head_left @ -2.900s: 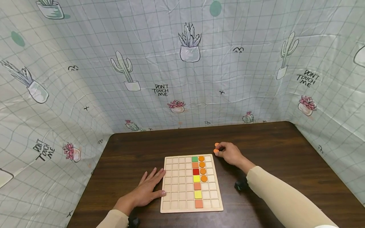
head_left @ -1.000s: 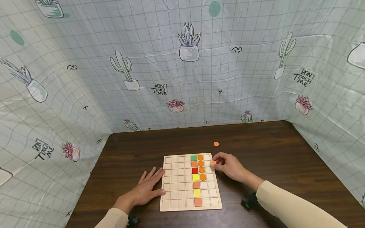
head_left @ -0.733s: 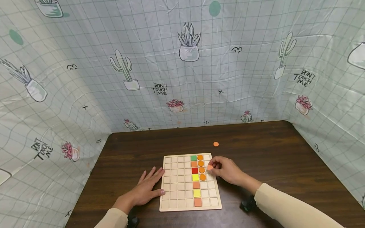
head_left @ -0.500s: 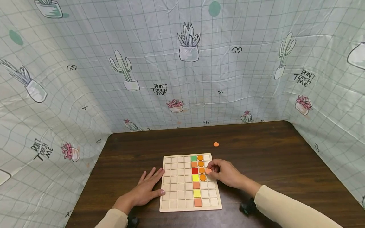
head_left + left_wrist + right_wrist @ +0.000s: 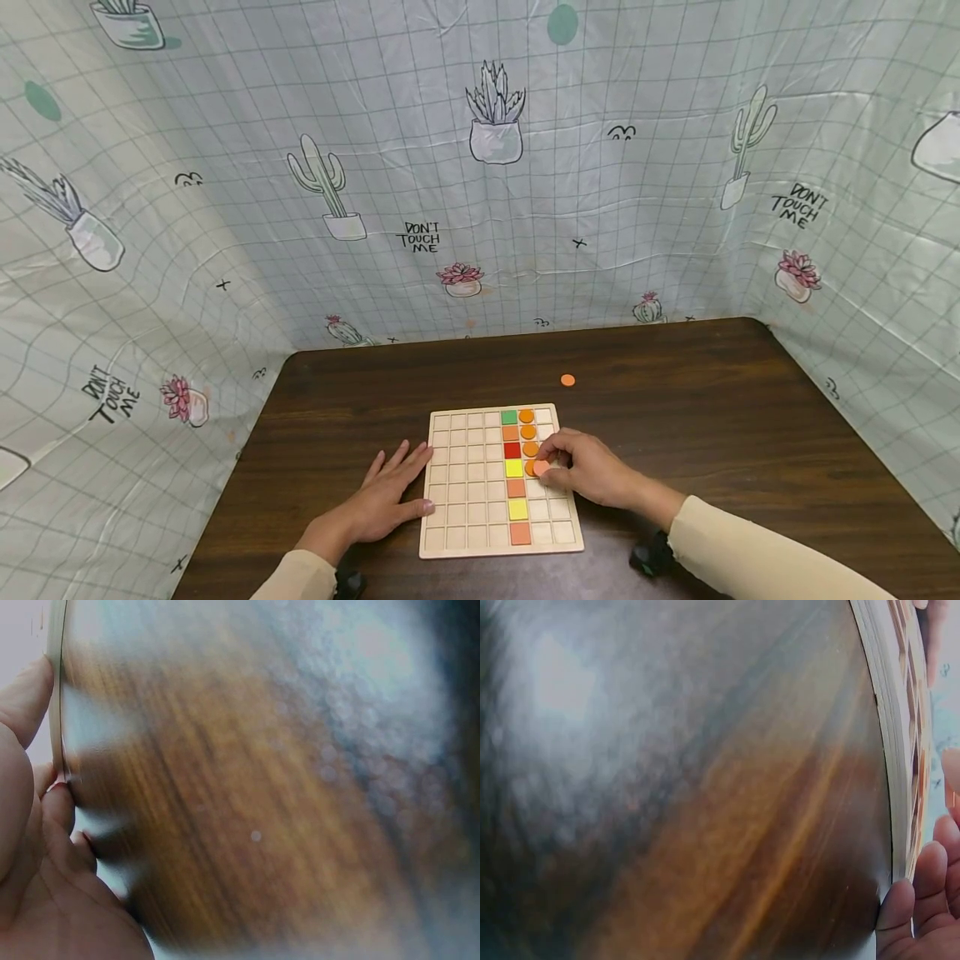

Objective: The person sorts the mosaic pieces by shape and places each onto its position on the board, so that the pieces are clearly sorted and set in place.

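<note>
A light wooden grid board (image 5: 467, 475) lies on the table. One column holds square tiles: a green tile (image 5: 510, 417), a red tile (image 5: 512, 451), a yellow tile (image 5: 513, 468) and several others. Orange discs (image 5: 527, 416) fill the upper cells of the column to their right. My right hand (image 5: 596, 471) pinches an orange disc (image 5: 541, 469) between thumb and fingers, over the board, overlapping the lowest placed disc. My left hand (image 5: 382, 496) lies flat with fingers spread, its fingertips and thumb at the board's left edge (image 5: 57, 690).
A single orange disc (image 5: 567, 380) lies on the dark wooden table (image 5: 675, 383) behind the board's right corner. A patterned curtain (image 5: 405, 150) surrounds the table at the back and sides.
My right hand has picked up one of the two discs behind the board, then moved it toward me and left over the grid. My left hand stays put.
</note>
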The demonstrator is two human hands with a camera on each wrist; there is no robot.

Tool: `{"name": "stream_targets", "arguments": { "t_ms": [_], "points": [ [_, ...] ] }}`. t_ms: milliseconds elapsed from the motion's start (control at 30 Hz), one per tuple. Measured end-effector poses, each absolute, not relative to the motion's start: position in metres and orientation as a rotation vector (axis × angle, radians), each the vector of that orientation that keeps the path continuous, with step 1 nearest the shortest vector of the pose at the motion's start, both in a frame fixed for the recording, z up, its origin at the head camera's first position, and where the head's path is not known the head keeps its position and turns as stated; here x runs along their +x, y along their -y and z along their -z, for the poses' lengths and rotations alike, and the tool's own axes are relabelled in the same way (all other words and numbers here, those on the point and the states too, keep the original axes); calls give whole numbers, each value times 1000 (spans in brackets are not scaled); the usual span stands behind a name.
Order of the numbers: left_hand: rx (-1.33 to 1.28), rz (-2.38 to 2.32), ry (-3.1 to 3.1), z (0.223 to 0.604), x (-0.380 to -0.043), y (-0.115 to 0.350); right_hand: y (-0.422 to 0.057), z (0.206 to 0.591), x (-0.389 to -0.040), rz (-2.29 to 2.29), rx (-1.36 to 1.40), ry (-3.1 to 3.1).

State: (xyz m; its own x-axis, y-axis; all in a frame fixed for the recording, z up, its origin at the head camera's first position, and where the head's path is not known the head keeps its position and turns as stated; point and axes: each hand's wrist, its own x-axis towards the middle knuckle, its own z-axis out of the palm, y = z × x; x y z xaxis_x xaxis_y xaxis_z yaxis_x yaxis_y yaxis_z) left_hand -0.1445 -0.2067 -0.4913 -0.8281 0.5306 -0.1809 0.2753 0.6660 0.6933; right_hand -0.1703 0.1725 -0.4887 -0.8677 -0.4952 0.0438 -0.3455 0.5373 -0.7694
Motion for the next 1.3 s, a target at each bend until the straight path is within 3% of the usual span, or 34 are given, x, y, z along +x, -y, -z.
{"name": "stream_targets", "arguments": {
  "t_ms": [1300],
  "points": [
    [573, -893, -2551, 500, -148, 206, -166, 494, -164, 1152, -833, -2582]
  ]
}}
